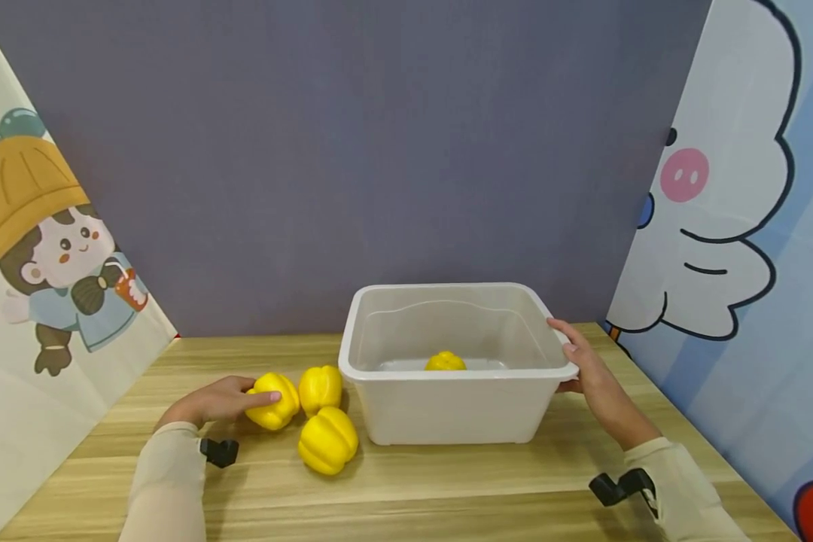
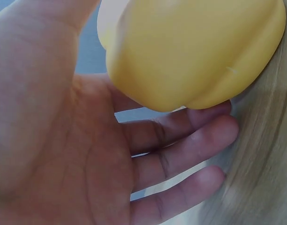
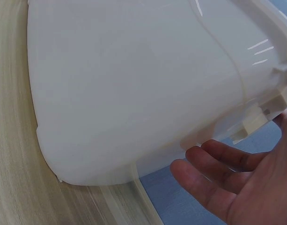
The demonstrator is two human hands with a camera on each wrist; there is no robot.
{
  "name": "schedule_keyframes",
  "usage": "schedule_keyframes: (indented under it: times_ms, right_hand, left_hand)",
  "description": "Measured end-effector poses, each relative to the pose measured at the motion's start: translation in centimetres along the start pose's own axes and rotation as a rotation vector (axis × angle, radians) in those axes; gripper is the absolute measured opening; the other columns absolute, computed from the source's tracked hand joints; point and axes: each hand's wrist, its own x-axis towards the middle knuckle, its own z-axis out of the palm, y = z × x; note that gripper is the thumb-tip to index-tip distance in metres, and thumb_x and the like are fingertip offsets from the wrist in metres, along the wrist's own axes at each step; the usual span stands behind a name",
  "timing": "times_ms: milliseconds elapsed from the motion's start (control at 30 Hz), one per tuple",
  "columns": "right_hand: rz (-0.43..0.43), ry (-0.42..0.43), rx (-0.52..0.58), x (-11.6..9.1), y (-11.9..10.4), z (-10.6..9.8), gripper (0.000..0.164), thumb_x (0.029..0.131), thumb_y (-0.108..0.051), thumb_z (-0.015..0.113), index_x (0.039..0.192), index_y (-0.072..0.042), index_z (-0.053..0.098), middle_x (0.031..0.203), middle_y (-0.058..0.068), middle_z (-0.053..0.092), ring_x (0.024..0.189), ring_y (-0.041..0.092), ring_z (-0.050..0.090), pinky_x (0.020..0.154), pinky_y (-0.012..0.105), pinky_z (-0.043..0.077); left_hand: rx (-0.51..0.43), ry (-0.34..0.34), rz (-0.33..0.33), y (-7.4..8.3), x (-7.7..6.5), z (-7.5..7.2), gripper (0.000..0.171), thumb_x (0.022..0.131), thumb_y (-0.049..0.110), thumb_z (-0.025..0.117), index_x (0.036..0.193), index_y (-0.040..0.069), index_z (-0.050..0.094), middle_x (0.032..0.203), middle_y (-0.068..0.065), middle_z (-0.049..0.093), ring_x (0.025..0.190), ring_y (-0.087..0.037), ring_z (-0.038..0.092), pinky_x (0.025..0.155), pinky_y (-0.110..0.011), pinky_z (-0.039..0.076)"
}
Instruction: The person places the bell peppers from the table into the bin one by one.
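Observation:
My left hand [image 1: 218, 400] holds a yellow bell pepper [image 1: 281, 409] at the left of the table, its thumb across the front. In the left wrist view the fingers [image 2: 190, 145] reach under and behind the pepper [image 2: 180, 56]. Two more yellow peppers lie beside it, one behind [image 1: 321, 388] and one in front [image 1: 328, 442]. A white plastic bin [image 1: 447, 410] stands to their right, with one yellow pepper [image 1: 446, 362] visible inside. My right hand [image 1: 598, 380] grips the bin's right rim, thumb on top; in the right wrist view its fingers [image 3: 199, 180] sit below the rim by the outer wall.
The wood-grain table [image 1: 420, 497] runs back to a grey panel [image 1: 379, 165]. Cartoon-printed walls stand at the left [image 1: 13, 421] and the right [image 1: 738, 361]. A black wrist mount [image 1: 220, 452] is on the left sleeve and another mount [image 1: 619, 487] on the right one.

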Motion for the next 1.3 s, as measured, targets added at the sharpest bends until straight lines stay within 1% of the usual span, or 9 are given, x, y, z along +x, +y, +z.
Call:
schedule_keyframes:
  times_ms: [167, 200, 300, 400, 500, 733, 900, 1100, 1300]
  right_hand:
    - [0.005, 0.001, 0.006, -0.04, 0.0, -0.01, 0.053, 0.11, -0.033, 0.023, 0.16, -0.016, 0.018, 0.139, 0.02, 0.039, 0.104, 0.021, 0.057, 0.075, 0.045, 0.053]
    - [0.005, 0.001, 0.005, -0.02, -0.02, -0.03, 0.053, 0.11, -0.033, 0.023, 0.16, -0.016, 0.018, 0.139, 0.02, 0.04, 0.105, 0.022, 0.057, 0.075, 0.044, 0.053]
    - [0.007, 0.003, -0.005, 0.08, -0.08, -0.11, 0.053, 0.11, -0.034, 0.023, 0.16, -0.016, 0.018, 0.139, 0.02, 0.04, 0.105, 0.023, 0.056, 0.075, 0.044, 0.053]
    - [0.005, 0.003, -0.017, 0.21, -0.16, -0.16, 0.053, 0.11, -0.036, 0.023, 0.16, -0.018, 0.018, 0.141, 0.019, 0.039, 0.105, 0.023, 0.055, 0.075, 0.044, 0.053]
    - [-0.001, 0.001, -0.02, 0.26, -0.17, -0.14, 0.053, 0.11, -0.036, 0.023, 0.16, -0.018, 0.018, 0.141, 0.02, 0.039, 0.105, 0.023, 0.055, 0.075, 0.044, 0.053]
    - [-0.006, 0.001, -0.022, 0.18, -0.13, -0.09, 0.053, 0.11, -0.035, 0.023, 0.16, -0.018, 0.018, 0.141, 0.02, 0.038, 0.106, 0.025, 0.055, 0.075, 0.044, 0.053]
    - [0.003, 0.004, -0.026, 0.14, -0.17, -0.04, 0.053, 0.11, -0.036, 0.023, 0.16, -0.019, 0.018, 0.142, 0.019, 0.037, 0.108, 0.027, 0.053, 0.076, 0.045, 0.052]
    - [0.011, 0.005, -0.028, 0.08, -0.21, 0.06, 0.053, 0.11, -0.036, 0.023, 0.16, -0.018, 0.018, 0.142, 0.018, 0.037, 0.108, 0.027, 0.053, 0.076, 0.045, 0.052]
    - [0.014, 0.008, -0.038, 0.02, -0.17, 0.09, 0.053, 0.11, -0.037, 0.022, 0.16, -0.019, 0.017, 0.144, 0.017, 0.037, 0.108, 0.024, 0.053, 0.076, 0.044, 0.052]
  left_hand:
    - [-0.012, -0.003, -0.01, 0.01, 0.11, 0.14, 0.06, 0.094, 0.052, 0.064, 0.125, 0.001, 0.063, 0.1, -0.006, 0.064, 0.085, -0.022, 0.057, 0.074, -0.036, 0.047]
    - [-0.016, -0.006, -0.006, -0.01, 0.1, 0.15, 0.059, 0.094, 0.052, 0.064, 0.125, 0.001, 0.063, 0.1, -0.006, 0.064, 0.085, -0.022, 0.057, 0.074, -0.036, 0.048]
    - [-0.034, -0.012, -0.007, -0.06, 0.04, 0.09, 0.063, 0.094, 0.052, 0.064, 0.128, -0.001, 0.061, 0.106, -0.008, 0.065, 0.091, -0.023, 0.058, 0.077, -0.039, 0.05]
    - [-0.04, -0.016, 0.007, -0.17, -0.05, 0.01, 0.068, 0.095, 0.051, 0.063, 0.135, -0.004, 0.056, 0.119, -0.01, 0.063, 0.102, -0.024, 0.058, 0.083, -0.043, 0.052]
    - [-0.051, -0.021, 0.01, -0.29, -0.07, 0.02, 0.069, 0.096, 0.05, 0.063, 0.136, -0.005, 0.054, 0.121, -0.012, 0.063, 0.106, -0.026, 0.059, 0.084, -0.045, 0.053]
    - [-0.083, -0.035, 0.026, -0.3, -0.15, 0.07, 0.068, 0.096, 0.048, 0.063, 0.135, -0.007, 0.053, 0.121, -0.012, 0.063, 0.107, -0.026, 0.059, 0.084, -0.045, 0.054]
    - [-0.095, -0.038, 0.013, -0.31, -0.13, 0.1, 0.068, 0.096, 0.049, 0.064, 0.134, -0.006, 0.053, 0.12, -0.011, 0.063, 0.107, -0.026, 0.059, 0.085, -0.045, 0.054]
    - [-0.093, -0.042, 0.016, -0.38, -0.14, 0.0, 0.071, 0.096, 0.049, 0.062, 0.139, -0.006, 0.049, 0.127, -0.015, 0.06, 0.111, -0.029, 0.058, 0.082, -0.046, 0.054]
    - [-0.112, -0.054, 0.019, -0.34, -0.24, 0.03, 0.069, 0.096, 0.047, 0.063, 0.139, -0.004, 0.049, 0.125, -0.013, 0.06, 0.108, -0.027, 0.058, 0.081, -0.043, 0.053]
